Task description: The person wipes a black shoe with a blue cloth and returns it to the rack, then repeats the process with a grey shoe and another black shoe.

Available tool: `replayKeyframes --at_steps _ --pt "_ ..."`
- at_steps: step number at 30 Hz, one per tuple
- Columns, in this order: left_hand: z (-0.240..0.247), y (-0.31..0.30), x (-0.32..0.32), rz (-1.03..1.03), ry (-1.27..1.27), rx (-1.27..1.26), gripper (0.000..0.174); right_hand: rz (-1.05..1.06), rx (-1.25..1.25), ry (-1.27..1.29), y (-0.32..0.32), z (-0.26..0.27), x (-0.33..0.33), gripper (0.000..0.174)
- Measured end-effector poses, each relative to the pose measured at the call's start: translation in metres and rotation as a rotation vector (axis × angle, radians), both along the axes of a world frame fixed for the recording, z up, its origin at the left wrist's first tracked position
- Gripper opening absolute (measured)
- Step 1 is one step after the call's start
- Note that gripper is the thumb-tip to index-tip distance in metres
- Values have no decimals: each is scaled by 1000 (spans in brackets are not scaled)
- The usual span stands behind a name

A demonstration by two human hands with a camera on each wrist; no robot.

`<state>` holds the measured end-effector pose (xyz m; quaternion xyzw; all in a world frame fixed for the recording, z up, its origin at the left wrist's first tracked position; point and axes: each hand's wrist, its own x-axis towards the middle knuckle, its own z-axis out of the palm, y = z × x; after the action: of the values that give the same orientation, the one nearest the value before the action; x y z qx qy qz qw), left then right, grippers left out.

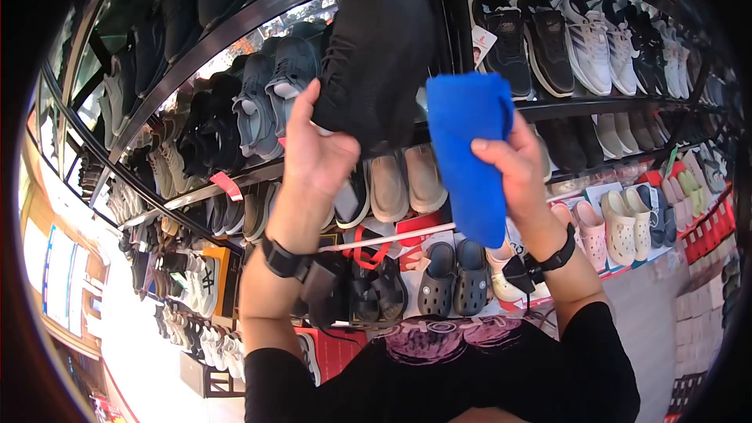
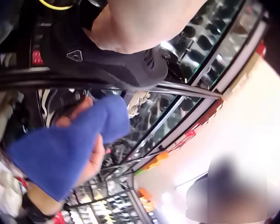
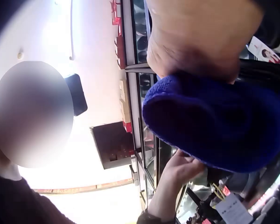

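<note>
A black lace-up shoe (image 1: 380, 51) is held up by my left hand (image 1: 317, 157), its thumb and fingers at the shoe's lower end. In the left wrist view the shoe (image 2: 102, 63) lies beyond the wrist, a small triangular logo on its side. My right hand (image 1: 517, 172) grips a folded blue cloth (image 1: 466, 149), thumb across its front. The cloth (image 3: 214, 121) bulges in a loose fold below the hand in the right wrist view. Shoe and cloth are apart, side by side.
Black metal racks (image 1: 235, 27) with rows of shoes stand in front. Grey clogs (image 1: 454, 278) and pale clogs (image 1: 627, 223) sit on a lower shelf. A hanging tag (image 3: 233, 210) and a white rod (image 1: 388, 236) are close by. Red boxes (image 1: 705, 243) stand at the right.
</note>
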<state>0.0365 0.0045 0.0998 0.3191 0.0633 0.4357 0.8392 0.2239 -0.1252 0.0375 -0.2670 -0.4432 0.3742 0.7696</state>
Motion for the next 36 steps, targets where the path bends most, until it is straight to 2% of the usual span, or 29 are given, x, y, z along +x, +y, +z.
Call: replayKeyframes --at_steps 4,6,8,13,19,21,28,31,34,36 --pt "-19 -6 18 190 -185 -376 34 49 -125 7 10 -44 -19 41" --pt "-24 -2 25 197 -209 -389 31 223 -317 251 13 -64 -26 41" --pt "-24 2 33 201 -218 -441 31 244 -334 280 15 -66 -31 43" --pt "-16 17 59 186 -254 -409 34 294 -297 311 34 -53 -26 44" --pt "-20 65 94 198 -277 -383 40 332 -241 362 78 -61 -12 38" --pt "-22 78 104 201 -263 -361 43 394 -237 496 87 -60 -10 29" --pt "-27 111 129 207 -257 -403 44 411 -202 511 115 -63 3 32" --pt "-27 118 139 250 -271 -407 43 339 -211 477 116 -56 2 35" --pt "-28 122 146 227 -278 -412 42 417 -210 520 114 -55 1 37" --pt "-30 122 153 254 -253 -392 42 328 -188 495 108 -52 0 37"
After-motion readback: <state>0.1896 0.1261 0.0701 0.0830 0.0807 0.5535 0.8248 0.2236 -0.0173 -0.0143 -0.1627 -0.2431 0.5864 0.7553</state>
